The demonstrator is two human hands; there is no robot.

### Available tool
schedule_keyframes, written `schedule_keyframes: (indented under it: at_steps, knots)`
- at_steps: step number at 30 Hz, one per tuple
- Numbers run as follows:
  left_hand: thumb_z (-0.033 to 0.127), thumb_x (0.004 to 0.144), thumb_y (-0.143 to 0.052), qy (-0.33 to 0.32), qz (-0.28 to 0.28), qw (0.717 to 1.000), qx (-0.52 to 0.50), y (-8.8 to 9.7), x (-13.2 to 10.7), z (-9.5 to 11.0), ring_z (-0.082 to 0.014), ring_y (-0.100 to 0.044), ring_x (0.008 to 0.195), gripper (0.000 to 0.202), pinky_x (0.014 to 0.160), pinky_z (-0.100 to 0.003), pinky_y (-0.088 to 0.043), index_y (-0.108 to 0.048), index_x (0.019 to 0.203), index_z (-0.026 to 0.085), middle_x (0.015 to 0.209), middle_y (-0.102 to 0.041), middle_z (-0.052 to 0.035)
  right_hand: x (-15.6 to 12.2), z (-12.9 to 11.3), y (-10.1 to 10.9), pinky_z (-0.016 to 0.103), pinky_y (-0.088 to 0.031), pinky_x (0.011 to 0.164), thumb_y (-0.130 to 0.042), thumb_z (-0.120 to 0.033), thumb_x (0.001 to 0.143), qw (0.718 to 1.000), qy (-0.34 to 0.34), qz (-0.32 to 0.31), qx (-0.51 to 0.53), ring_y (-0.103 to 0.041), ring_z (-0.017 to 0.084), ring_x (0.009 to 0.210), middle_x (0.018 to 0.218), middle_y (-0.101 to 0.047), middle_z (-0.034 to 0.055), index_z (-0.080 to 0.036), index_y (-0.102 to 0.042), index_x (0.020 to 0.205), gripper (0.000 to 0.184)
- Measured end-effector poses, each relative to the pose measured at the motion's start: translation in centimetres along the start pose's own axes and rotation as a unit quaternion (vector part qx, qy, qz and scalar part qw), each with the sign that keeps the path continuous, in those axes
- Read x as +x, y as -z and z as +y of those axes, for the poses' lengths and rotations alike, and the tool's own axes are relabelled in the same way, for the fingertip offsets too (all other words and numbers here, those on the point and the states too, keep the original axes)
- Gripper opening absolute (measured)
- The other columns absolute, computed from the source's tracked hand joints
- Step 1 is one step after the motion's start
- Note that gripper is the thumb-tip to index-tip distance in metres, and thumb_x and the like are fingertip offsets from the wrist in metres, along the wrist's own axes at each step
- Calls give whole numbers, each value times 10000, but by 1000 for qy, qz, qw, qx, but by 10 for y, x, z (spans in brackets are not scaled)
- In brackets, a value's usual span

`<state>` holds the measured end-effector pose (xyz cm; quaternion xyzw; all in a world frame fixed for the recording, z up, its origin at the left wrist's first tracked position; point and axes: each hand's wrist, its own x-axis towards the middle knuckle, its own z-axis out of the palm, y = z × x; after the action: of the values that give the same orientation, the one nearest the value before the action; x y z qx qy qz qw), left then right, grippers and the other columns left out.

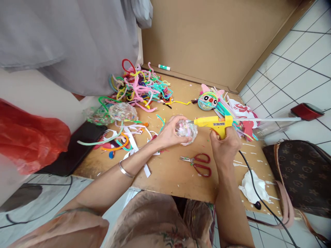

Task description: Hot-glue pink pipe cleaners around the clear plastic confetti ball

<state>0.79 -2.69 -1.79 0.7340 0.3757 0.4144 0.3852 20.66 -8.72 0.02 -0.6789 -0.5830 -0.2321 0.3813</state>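
My left hand (pixel 172 132) is closed around a clear, roundish plastic piece with pale coloured bits (pixel 186 132), held above the table. In my right hand (pixel 226 144) is a yellow hot glue gun (pixel 213 123), fingers wrapped round its handle. The gun's nozzle points left and meets the upper right side of the clear piece; whether it touches cannot be told. A long translucent glue stick (pixel 269 119) sticks out of the gun's back. Red-handled scissors (pixel 199 164) lie partly open on the table below the two hands.
A heap of colourful pipe cleaners (pixel 142 84) covers the back left. A decorated round face with googly eyes (pixel 208 100) lies at the back right. A glue tube (pixel 164 67) rests by the brown board. The gun's black cord (pixel 252 172) runs past white tissue (pixel 254 186) near a brown bag (pixel 300 175).
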Motion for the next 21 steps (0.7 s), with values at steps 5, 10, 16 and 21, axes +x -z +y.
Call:
schedule_keyframes:
  at_steps: [5,10,16,21]
  knots:
    - [329,590,-809,1,-4,1000,6,0,0,0,-219,-585,1042,655,928,-350,-496,-540,1170,189,1214,-568,-69,5,2,-3,301,-356,617,-581,-356,753,992,-118,-40,-12,-473,185,611,679,-549,12,-198,-566,811,169]
    - [344,595,-798,10,-9,1000,12,0,0,0,-233,-586,1046,636,915,-367,-499,-551,1162,197,1219,-568,-81,8,12,-10,356,-444,741,-599,-480,767,976,-182,-114,-21,-593,266,843,921,-653,138,-128,-616,994,419]
    - [371,592,-773,25,11,999,34,-1,0,0,-252,-582,1096,628,980,-387,-471,-546,1149,192,1166,-589,-66,7,13,-14,348,-476,781,-537,-525,845,920,-257,-277,-100,-655,293,947,1037,-684,203,-87,-629,1072,502]
    - [398,596,-753,41,27,998,31,1,1,3,-248,-580,1090,637,974,-393,-473,-536,1163,203,1185,-577,-64,6,11,-18,324,-495,808,-511,-531,879,886,-254,-345,-178,-666,290,1033,1133,-674,210,-90,-644,1107,514]
